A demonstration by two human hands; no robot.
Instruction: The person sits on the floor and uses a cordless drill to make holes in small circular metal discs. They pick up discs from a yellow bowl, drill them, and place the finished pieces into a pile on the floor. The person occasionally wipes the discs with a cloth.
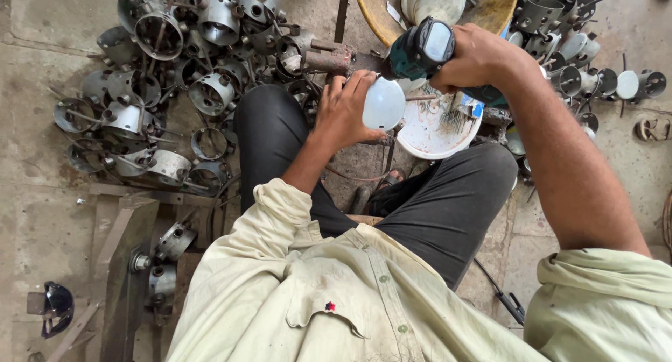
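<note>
My left hand [344,112] holds a white, rounded metal cup piece [384,104] against a small metal stand between my knees. My right hand [479,56] grips a teal and black cordless driver [420,51], its nose pointing down at the white piece. A white bowl [439,128] with small screws sits just right of the piece, by my right knee. I sit in dark trousers and a pale shirt.
A heap of grey metal ring housings [178,75] covers the floor at the left. More housings [570,51] lie at the upper right. A yellow basin [490,9] with white discs stands at the top. Metal bars and parts [164,260] lie at the lower left.
</note>
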